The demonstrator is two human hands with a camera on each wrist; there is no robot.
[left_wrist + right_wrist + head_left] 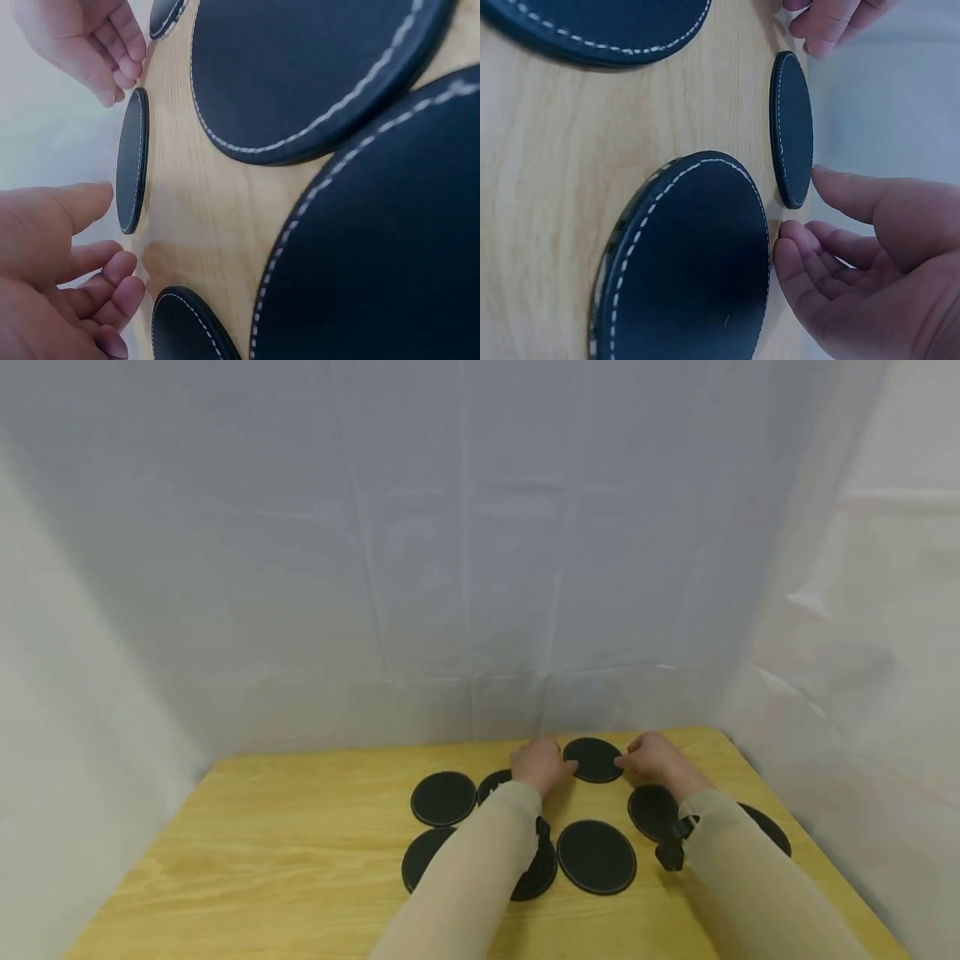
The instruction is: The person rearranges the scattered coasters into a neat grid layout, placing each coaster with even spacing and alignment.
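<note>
Left hand (542, 765) and right hand (654, 755) flank the far coaster (593, 759) at the back edge of the wooden table (285, 827) — left hand on its left rim, right hand on its right rim, both about equally near. Fingers on both are loosely spread and relaxed, tips just beside the edge, pinching nothing; actual contact is unclear. Disc is round, so no long axis, lying flat. Count — seven black stitched coasters visible, several partly hidden under the sleeves. White sheeting hangs behind.
</note>
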